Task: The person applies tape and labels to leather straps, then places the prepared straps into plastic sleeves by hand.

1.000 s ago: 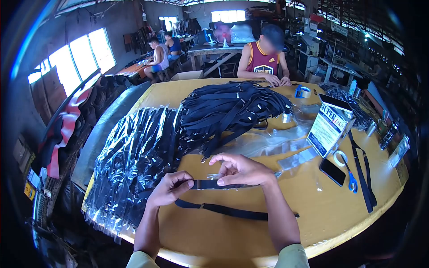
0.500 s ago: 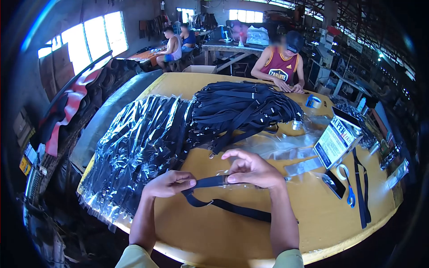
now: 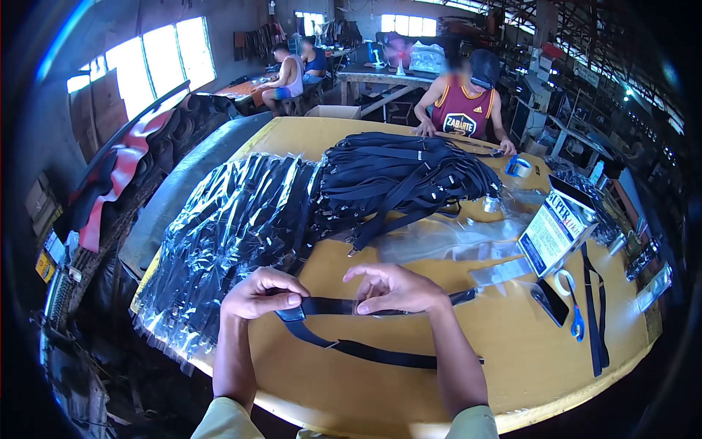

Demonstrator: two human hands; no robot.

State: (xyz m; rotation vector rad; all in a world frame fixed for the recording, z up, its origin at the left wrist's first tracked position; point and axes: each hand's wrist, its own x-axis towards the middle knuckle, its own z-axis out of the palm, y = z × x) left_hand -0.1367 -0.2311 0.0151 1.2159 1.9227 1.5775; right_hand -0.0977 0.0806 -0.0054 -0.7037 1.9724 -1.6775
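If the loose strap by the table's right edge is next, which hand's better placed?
Right, probably: the right hand is nearer that strap; the left hand is farther across, pinching the black band.

Your left hand (image 3: 262, 294) hides part of black strap (image 3: 329, 306) inside its curl; your right hand (image 3: 401, 290) covers another stretch; your right forearm (image 3: 456, 358) crosses lower run, masking section near tip; your sleeves (image 3: 227, 420) cut off by bottom edge; small print on can (image 3: 548, 235) too fine to read; head of worker opposite (image 3: 462, 104) partly blurred; heads of seated people (image 3: 291, 74) blurred too.
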